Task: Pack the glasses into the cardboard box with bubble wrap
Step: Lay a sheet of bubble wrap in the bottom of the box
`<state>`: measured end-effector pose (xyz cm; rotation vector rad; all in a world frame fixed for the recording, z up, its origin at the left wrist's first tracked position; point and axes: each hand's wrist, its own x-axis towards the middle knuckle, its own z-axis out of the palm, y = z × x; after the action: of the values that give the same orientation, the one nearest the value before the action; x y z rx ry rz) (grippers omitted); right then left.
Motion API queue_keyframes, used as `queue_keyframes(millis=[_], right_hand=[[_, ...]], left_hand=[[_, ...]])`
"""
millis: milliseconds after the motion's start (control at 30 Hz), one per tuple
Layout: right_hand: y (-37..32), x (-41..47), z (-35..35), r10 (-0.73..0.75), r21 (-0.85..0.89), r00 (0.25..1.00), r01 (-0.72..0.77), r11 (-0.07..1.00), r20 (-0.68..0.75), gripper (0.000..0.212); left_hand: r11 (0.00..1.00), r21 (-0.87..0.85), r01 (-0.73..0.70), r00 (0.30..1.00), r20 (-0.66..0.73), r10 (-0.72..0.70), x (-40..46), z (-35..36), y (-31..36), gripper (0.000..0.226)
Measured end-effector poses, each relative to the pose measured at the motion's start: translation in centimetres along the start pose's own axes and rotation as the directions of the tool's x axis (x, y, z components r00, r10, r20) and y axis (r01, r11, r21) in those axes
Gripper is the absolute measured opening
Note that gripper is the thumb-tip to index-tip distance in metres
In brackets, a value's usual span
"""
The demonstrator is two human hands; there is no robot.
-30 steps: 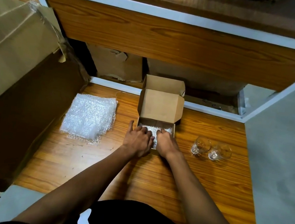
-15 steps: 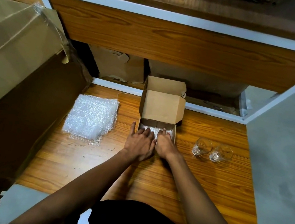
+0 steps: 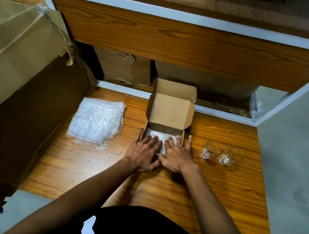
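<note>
Cardboard box (image 3: pixel 170 111) lid upright, opening faces up

A wooden worktop (image 3: pixel 218 192) with orange grain lay low beside a grey concrete floor (image 3: pixel 296 163). Behind it stood a white-framed shelf (image 3: pixel 181 17) with a wood-grain panel (image 3: pixel 178 44), cardboard sheets (image 3: pixel 124 68) stowed beneath. A large taped carton (image 3: pixel 17 57) filled the left side. Light was dim and warm

Matt brown cardboard box (image 3: pixel 170 111); knobbly clear plastic bubble wrap (image 3: pixel 95 122); two glossy glasses (image 3: pixel 222 153); smooth wood-grain floor (image 3: pixel 210 182).
</note>
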<state>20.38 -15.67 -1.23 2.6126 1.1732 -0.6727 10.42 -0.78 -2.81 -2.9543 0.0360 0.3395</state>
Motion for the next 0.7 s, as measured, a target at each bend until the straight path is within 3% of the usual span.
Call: queue_keyframes(millis=[133, 333, 433, 567, 700], right_hand=[[-0.1, 0.5, 0.5, 0.000, -0.110, 0.996, 0.010, 0.994, 0.094, 0.102], [-0.8, 0.6, 0.3, 0.036, -0.161, 0.996, -0.023, 0.987, 0.081, 0.085], [-0.9, 0.3, 0.2, 0.024, -0.155, 0.999, -0.020, 0.988, 0.025, 0.089], [-0.6, 0.2, 0.9, 0.024, -0.153, 1.000, -0.026, 0.988, -0.017, 0.092], [-0.4, 0.7, 1.0, 0.025, -0.161, 1.000, -0.024, 0.987, 0.000, 0.084]], left_hand=[[0.997, 0.073, -0.005, 0.997, 0.072, 0.000, 0.5, 0.0, 0.0, 0.092], [0.999, 0.035, 0.012, 0.995, 0.101, -0.016, 0.8, -0.3, 0.5, 0.067], [0.999, 0.036, 0.038, 0.996, 0.074, -0.041, 0.9, -0.5, 0.7, 0.077], [0.997, 0.073, 0.038, 0.989, 0.139, -0.048, 1.4, -0.4, 0.6, 0.098], [0.997, 0.064, 0.032, 0.985, 0.169, -0.042, 2.3, -0.5, 0.3, 0.096]])
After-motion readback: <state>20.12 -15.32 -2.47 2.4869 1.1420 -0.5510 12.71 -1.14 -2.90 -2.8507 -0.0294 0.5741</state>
